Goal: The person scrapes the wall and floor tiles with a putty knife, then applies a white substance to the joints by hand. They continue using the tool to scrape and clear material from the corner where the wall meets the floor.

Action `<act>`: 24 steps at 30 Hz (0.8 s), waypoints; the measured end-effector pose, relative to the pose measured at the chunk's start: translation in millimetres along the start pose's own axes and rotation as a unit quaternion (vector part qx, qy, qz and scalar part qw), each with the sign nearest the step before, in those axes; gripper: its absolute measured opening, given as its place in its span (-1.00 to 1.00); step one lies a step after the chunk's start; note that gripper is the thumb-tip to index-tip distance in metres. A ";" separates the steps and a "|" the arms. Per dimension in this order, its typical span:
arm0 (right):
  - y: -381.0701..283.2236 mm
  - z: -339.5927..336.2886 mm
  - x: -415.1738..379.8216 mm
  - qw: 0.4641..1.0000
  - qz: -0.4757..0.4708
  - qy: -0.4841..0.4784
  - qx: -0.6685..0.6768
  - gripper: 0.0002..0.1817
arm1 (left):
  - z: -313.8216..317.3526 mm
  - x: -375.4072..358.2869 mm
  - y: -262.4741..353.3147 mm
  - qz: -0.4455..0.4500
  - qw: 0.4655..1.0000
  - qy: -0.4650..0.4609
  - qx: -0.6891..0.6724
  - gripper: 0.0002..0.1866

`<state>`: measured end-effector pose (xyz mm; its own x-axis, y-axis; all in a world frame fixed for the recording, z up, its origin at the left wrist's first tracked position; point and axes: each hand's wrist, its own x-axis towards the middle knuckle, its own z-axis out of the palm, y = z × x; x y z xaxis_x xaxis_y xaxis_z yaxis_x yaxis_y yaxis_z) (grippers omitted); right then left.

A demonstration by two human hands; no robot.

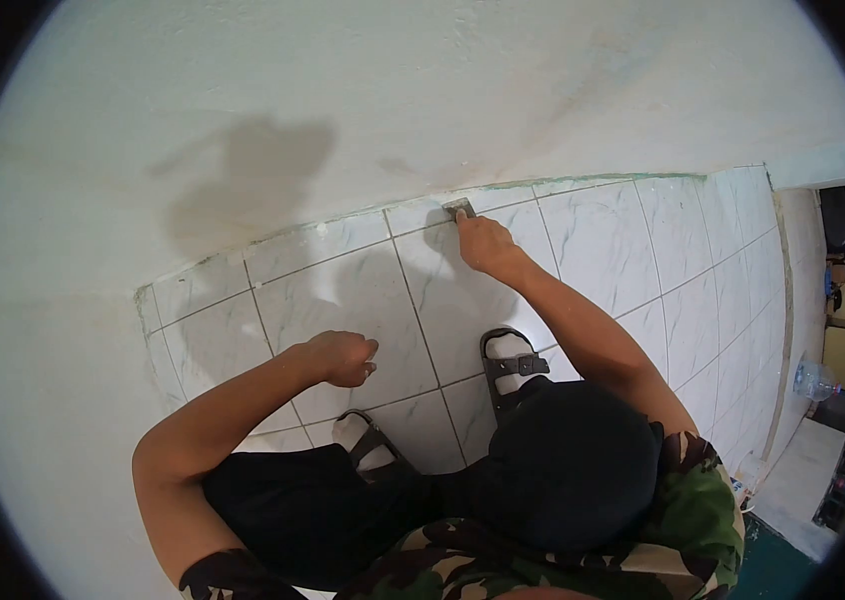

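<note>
My right hand (488, 243) is closed around a small flat scraper (460, 208). Its grey blade end shows just past my fingers, at the tiles close to the foot of the wall (423, 90); my grip hides the handle. Across from it, my left hand (345, 358) is curled into a loose fist above the floor, in front of my left knee. Nothing sticks out from those fingers. White marbled tiles (338, 300) with dark grout lines lie under both hands. A rough greenish edge (623, 181) runs along the join of wall and floor.
My sandalled feet, the left sandal (375, 440) and the right sandal (513, 362), stand on the tiles. At the right are a clear plastic bottle (816, 381), a white ledge (803, 475) and a doorway with dark items. Shadows fall on the wall.
</note>
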<state>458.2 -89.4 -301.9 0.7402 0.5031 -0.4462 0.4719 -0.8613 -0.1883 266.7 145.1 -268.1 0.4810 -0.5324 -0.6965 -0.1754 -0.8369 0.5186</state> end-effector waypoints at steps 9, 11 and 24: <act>-10.9 13.4 -20.8 1.000 0.007 -0.018 0.011 -0.58 | -1.7 -3.7 5.6 -0.021 0.999 -0.025 0.009 -0.69; -9.2 15.5 -26.3 1.000 0.007 0.005 0.023 -0.55 | -6.1 -5.5 9.2 -0.019 1.000 -0.024 -0.001 -0.70; 12.2 11.3 -46.6 0.996 0.003 0.071 0.059 -0.45 | -1.5 0.4 2.5 -0.003 1.000 -0.014 0.011 -0.68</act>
<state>424.0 -124.1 -293.3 0.8068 0.4956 -0.3216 0.4136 -0.8625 -0.2916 267.7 142.9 -266.3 0.4573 -0.5303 -0.7139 -0.1917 -0.8426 0.5032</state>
